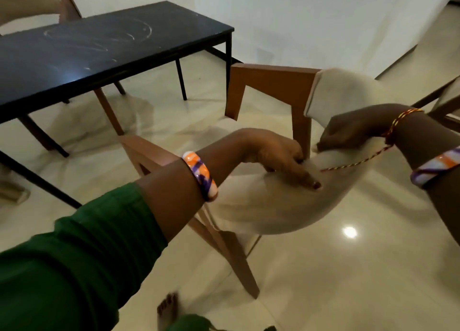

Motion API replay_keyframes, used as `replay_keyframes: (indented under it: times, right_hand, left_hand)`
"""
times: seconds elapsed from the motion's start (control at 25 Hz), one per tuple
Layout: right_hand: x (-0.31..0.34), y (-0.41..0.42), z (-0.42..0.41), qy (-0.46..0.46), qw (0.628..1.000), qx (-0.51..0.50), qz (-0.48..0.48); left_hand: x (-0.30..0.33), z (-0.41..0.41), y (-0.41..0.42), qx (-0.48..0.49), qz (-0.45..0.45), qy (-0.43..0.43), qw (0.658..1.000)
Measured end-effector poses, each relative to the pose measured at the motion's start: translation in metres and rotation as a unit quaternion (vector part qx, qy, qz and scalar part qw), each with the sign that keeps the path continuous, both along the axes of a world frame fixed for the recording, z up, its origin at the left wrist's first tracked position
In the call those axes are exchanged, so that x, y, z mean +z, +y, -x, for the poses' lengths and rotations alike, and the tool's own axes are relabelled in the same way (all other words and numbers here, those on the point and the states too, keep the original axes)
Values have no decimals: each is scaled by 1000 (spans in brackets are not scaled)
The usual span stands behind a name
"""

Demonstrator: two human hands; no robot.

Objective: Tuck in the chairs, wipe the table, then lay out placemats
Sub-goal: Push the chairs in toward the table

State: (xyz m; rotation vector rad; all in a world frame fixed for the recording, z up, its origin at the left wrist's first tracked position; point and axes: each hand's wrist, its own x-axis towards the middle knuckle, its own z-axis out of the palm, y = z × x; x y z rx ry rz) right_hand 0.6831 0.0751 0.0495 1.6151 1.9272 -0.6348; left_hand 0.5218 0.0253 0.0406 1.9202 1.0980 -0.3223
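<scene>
Both hands, left hand (276, 156) and right hand (348, 131), hold the armchair (261, 206) backrest; steady, level pushing should tuck it under the black counter (99, 49).

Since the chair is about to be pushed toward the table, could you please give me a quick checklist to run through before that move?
1. Left hand grips the chair backrest: ok.
2. Right hand grips the same backrest: ok.
3. Floor between chair and table free of obstacles: ok.
4. All chair legs on the floor: cannot tell.
5. Chair lined up with a free side of the table: not ok, it stands apart at an angle.
6. Tabletop clean: not ok, chalky smears show.
</scene>
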Motion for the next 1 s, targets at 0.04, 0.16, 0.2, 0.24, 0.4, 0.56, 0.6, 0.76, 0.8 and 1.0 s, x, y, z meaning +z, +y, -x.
replay_keyframes:
  times: [0.04, 0.16, 0.2, 0.24, 0.4, 0.56, 0.6, 0.76, 0.8, 1.0]
  right_hand:
    - [-2, 2, -18, 46, 998, -9, -33]
    - [-5, 6, -55, 122, 985, 28, -122]
    - [-7, 11, -64, 120, 982, 50, -139]
    - [-10, 16, -68, 117, 979, 77, -151]
    - [-19, 30, -78, 117, 955, 174, -211]
    - [-26, 39, -88, 150, 929, 245, -234]
    - [-27, 41, -90, 156, 924, 260, -234]
    - [-29, 46, -94, 178, 905, 303, -238]
    - [-30, 44, -96, 185, 899, 314, -244]
    - [-32, 39, -111, 246, 849, 377, -277]
  left_hand:
    - [1, -22, -2, 39, -16, -10, 999]
    - [-5, -73, 0, 147, -36, -16, 988]
    - [-6, -84, 3, 175, -23, -23, 984]
    - [-8, -90, 6, 197, -9, -23, 980]
    - [-15, -96, 11, 255, 13, 3, 967]
    - [-18, -109, 9, 317, -11, 23, 948]
    - [-17, -112, 9, 336, -15, 27, 941]
    - [-11, -121, 1, 403, -40, 50, 913]
    - [-10, -126, -3, 416, -62, 71, 904]
    - [-24, -154, -24, 448, -288, 213, 819]
